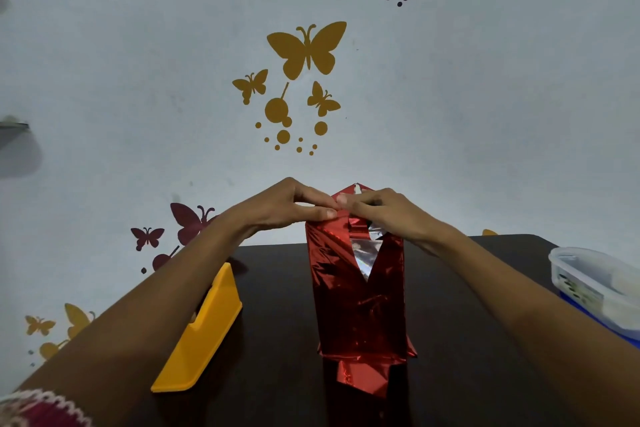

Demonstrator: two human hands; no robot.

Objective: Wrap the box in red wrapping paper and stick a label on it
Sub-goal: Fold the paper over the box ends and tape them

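The box (356,291) stands upright on the dark table (277,322), covered in shiny red wrapping paper. At its top end the paper folds leave a silver V-shaped gap (365,255), and a red flap (356,189) sticks up behind. My left hand (294,201) and my right hand (381,210) meet at the top of the box, fingertips pinching the folded paper edges together. A loose red flap (363,378) lies on the table at the box's near bottom end. No label is visible.
A yellow plastic holder (201,333) sits on the table to the left of the box. At the right edge stands a clear plastic container (595,284) with a blue base. The wall behind carries butterfly stickers.
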